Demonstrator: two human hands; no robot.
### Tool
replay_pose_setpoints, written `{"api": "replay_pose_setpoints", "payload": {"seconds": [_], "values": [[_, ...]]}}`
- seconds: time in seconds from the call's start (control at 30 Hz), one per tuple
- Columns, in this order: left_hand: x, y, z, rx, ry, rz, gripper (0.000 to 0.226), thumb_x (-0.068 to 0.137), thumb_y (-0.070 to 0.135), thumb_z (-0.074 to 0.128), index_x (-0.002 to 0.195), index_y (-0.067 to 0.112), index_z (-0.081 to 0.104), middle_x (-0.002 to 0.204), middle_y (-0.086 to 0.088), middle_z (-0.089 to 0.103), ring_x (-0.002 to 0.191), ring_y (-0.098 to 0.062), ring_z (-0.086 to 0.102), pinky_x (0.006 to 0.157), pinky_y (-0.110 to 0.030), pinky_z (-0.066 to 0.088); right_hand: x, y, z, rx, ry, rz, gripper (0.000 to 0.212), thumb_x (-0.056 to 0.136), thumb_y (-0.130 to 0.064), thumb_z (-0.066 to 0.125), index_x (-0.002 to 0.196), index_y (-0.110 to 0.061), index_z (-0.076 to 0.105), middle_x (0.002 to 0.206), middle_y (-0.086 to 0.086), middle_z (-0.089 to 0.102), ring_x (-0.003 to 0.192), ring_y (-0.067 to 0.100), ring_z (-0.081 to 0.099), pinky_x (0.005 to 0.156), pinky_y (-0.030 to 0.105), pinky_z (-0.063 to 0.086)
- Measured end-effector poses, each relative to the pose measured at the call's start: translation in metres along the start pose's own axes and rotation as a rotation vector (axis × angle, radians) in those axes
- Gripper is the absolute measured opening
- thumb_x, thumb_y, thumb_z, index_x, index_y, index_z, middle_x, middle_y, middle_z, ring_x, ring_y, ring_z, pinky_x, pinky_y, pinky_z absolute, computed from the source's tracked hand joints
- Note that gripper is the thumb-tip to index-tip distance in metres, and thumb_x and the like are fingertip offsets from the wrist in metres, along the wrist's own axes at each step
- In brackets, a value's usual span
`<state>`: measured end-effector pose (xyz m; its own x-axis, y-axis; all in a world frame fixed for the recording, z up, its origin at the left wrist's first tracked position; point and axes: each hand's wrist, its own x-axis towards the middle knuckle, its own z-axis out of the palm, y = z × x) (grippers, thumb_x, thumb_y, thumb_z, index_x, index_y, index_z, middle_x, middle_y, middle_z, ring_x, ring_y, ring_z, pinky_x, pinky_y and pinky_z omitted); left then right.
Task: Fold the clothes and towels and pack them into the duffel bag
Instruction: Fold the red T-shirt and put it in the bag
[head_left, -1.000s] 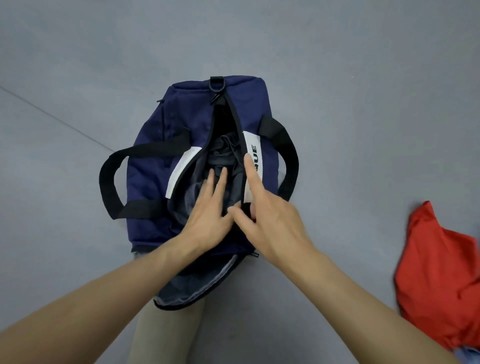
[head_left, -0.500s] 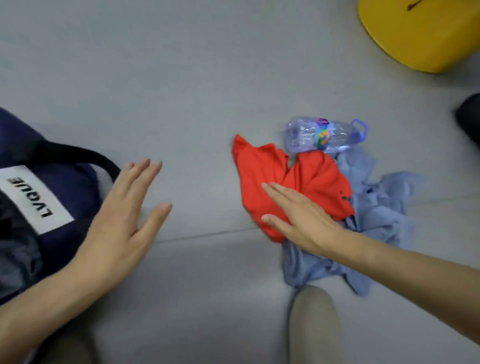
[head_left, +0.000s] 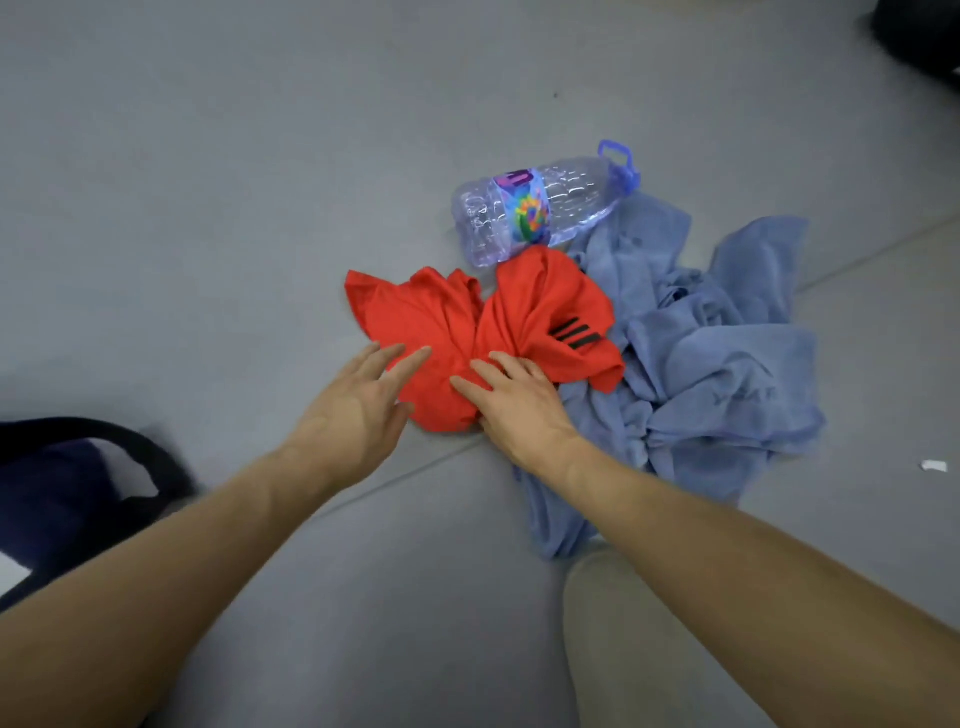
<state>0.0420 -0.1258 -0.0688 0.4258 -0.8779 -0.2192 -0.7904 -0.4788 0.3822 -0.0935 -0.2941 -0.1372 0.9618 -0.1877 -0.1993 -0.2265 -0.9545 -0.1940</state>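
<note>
Mostly cut off: navy duffel bag (head_left: 57, 483) at the left edge, inside out of view | red shirt (head_left: 431, 322) crumpled on the floor (head_left: 208, 208), overlapping a light-blue cloth heap (head_left: 727, 374), clear plastic bottle (head_left: 540, 208) lying just beyond | left hand (head_left: 353, 410) spread wide, fingertips at the shirt's near edge | right hand (head_left: 519, 405) resting on the shirt, gripping nothing | bare floor between shirt and bag

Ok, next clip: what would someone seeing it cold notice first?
A crumpled red garment in the middle of the grey floor, with the left hand and right hand at its near edge. A clear plastic bottle lies on its side behind it, a heap of blue cloth to its right.
</note>
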Motion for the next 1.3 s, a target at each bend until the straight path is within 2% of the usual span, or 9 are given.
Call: {"api": "replay_pose_setpoints", "payload": {"seconds": [0.1, 0.23, 0.43, 0.53, 0.7, 0.87, 1.07, 1.17, 1.3], "values": [[0.002, 0.011, -0.01, -0.062, 0.028, -0.075, 0.06, 0.091, 0.018, 0.057, 0.149, 0.013, 0.046, 0.137, -0.017, 0.058, 0.124, -0.038, 0.057, 0.108, -0.037, 0.035, 0.011, -0.005, -0.038, 0.267, 0.076, 0.055, 0.053, 0.082, -0.019, 0.056, 0.135, -0.028, 0.06, 0.125, 0.001, 0.067, 0.112, 0.032, 0.061, 0.091, 0.043, 0.051], [-0.018, 0.023, -0.069, -0.129, 0.115, -0.253, 0.067, 0.093, 0.035, 0.069, 0.153, 0.029, 0.04, 0.138, 0.0, 0.056, 0.12, -0.022, 0.057, 0.097, -0.032, 0.043, 0.024, -0.029, -0.129, 0.81, 0.18, 0.098, 0.05, 0.083, -0.01, 0.051, 0.127, -0.029, 0.066, 0.123, -0.009, 0.07, 0.116, 0.012, 0.062, 0.099, 0.026, 0.046], [-0.079, 0.06, -0.199, -0.389, 0.319, -0.433, 0.054, 0.087, 0.04, 0.073, 0.137, 0.046, 0.052, 0.122, 0.016, 0.065, 0.098, -0.006, 0.067, 0.093, -0.035, 0.053, 0.016, -0.086, -0.289, 1.136, 0.146, -0.062, 0.038, 0.09, 0.006, 0.05, 0.107, -0.022, 0.07, 0.101, -0.003, 0.072, 0.092, 0.004, 0.064, 0.086, 0.024, 0.05], [-0.12, 0.081, -0.243, -0.522, 0.47, -0.461, 0.046, 0.082, 0.042, 0.075, 0.126, 0.043, 0.061, 0.11, 0.02, 0.07, 0.094, -0.001, 0.069, 0.092, -0.035, 0.055, -0.001, -0.121, -0.355, 1.169, 0.074, -0.155, 0.036, 0.092, 0.001, 0.05, 0.105, -0.025, 0.072, 0.094, -0.001, 0.073, 0.082, 0.007, 0.065, 0.069, 0.028, 0.054], [-0.195, 0.094, -0.296, -0.425, 0.747, -0.52, 0.009, 0.092, 0.034, 0.064, 0.096, 0.036, 0.072, 0.085, 0.017, 0.074, 0.084, -0.005, 0.069, 0.083, -0.039, 0.054, -0.029, -0.182, -0.423, 1.025, 0.085, -0.225, 0.044, 0.09, -0.001, 0.043, 0.101, -0.033, 0.07, 0.087, -0.015, 0.072, 0.078, 0.004, 0.067, 0.066, 0.028, 0.057], [-0.254, 0.08, -0.32, -0.187, 0.851, -0.517, 0.018, 0.097, 0.039, 0.06, 0.107, 0.04, 0.075, 0.1, 0.014, 0.076, 0.099, -0.014, 0.069, 0.082, -0.032, 0.05, -0.049, -0.212, -0.429, 0.486, 0.161, -0.198, 0.053, 0.09, -0.008, 0.041, 0.134, -0.031, 0.059, 0.13, -0.001, 0.065, 0.118, 0.025, 0.059, 0.101, 0.037, 0.046], [-0.278, 0.066, -0.336, -0.135, 0.969, -0.546, 0.021, 0.099, 0.035, 0.059, 0.112, 0.036, 0.076, 0.104, 0.011, 0.076, 0.099, -0.018, 0.069, 0.079, -0.031, 0.047, -0.06, -0.237, -0.405, 0.609, 0.341, -0.111, 0.01, 0.093, -0.032, 0.06, 0.094, -0.026, 0.067, 0.084, -0.008, 0.07, 0.087, 0.022, 0.063, 0.078, 0.038, 0.05], [-0.281, 0.059, -0.336, -0.123, 1.004, -0.565, 0.019, 0.1, 0.035, 0.057, 0.107, 0.034, 0.074, 0.099, 0.011, 0.072, 0.09, -0.017, 0.064, 0.075, -0.032, 0.043, -0.059, -0.242, -0.404, 0.639, 0.346, -0.09, 0.016, 0.092, -0.035, 0.062, 0.079, -0.026, 0.064, 0.069, -0.009, 0.063, 0.077, 0.021, 0.06, 0.077, 0.042, 0.05], [-0.278, 0.057, -0.335, -0.235, 1.018, -0.589, 0.016, 0.1, 0.031, 0.054, 0.101, 0.031, 0.07, 0.091, 0.014, 0.068, 0.086, -0.017, 0.064, 0.077, -0.035, 0.047, -0.055, -0.245, -0.397, 0.869, 0.199, -0.107, 0.011, 0.089, -0.026, 0.062, 0.085, -0.02, 0.071, 0.073, 0.006, 0.064, 0.071, 0.014, 0.058, 0.079, 0.05, 0.055]]}}
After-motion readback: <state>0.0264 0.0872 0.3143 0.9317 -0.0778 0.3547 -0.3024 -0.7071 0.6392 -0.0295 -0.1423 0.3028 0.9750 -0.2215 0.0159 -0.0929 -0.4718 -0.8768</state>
